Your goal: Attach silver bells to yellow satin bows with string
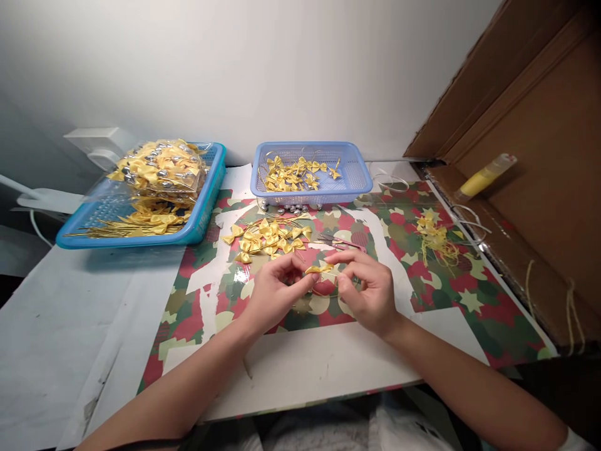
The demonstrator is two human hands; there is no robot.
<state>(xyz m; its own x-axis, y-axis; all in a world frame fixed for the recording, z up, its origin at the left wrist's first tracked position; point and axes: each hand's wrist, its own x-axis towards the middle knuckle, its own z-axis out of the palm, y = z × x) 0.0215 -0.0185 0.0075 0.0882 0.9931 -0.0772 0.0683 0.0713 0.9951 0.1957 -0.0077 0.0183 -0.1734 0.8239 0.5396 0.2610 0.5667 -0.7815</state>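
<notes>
Over the middle of the table, my left hand (282, 285) pinches a small yellow ribbon bow (320, 269) between thumb and fingers. My right hand (369, 288) is closed at the bow's right side, thumb and forefinger together on a thin thread or cord that runs from the bow; its exact end is hidden by the fingers. A loop of thin golden cord (328, 295) hangs below, between the hands. Just beyond my left hand lies a loose pile of yellow bows (270, 238) with cords. Small thread scissors (340, 242) rest beyond the held bow.
A purple-blue basket (361, 188) holds more bows; silver bells (295, 209) lie before it. At left, a blue basket (216, 181) carries bagged and loose bows. Yellow thread scraps (436, 238) lie at right, near a cardboard wall (526, 106) and a yellow tube (486, 177).
</notes>
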